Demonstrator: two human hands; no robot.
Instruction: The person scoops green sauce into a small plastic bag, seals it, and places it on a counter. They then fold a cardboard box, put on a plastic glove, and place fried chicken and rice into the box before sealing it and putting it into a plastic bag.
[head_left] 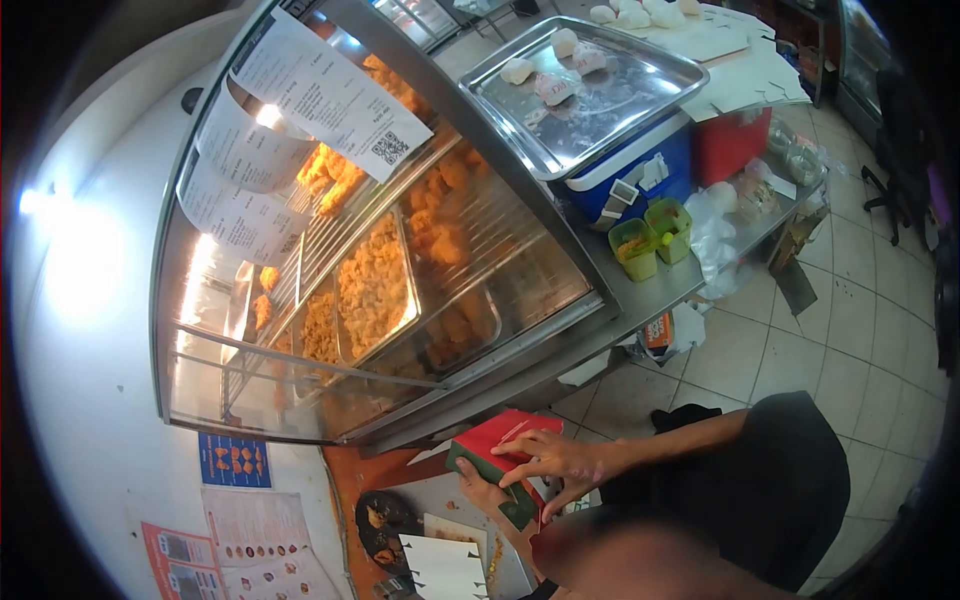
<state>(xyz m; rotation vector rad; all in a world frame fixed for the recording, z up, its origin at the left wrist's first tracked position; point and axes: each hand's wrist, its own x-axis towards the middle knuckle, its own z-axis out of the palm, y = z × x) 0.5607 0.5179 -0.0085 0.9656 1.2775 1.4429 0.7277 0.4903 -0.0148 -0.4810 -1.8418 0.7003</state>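
A red and green cardboard box [515,427] is between my two hands at the lower middle. My left hand [484,492] is closed round its lower side, with the thumb against the green face. Across the box's top lies my right hand [548,460], fingers curved over the red and green panels and thumb at the near edge, gripping it. The inside of the box is hidden. Below it, a white open-topped container or carton [443,568] and a dark round pan [385,525] with browned food bits stand on the work surface.
A glass heated cabinet [560,290] with trays of fried food rises beyond my hands, paper sheets [335,90] stuck to it. On the side counter are a metal tray [630,85] with wrapped pieces, a blue cooler [650,170] and green tubs [637,262]. Tiled floor lies right.
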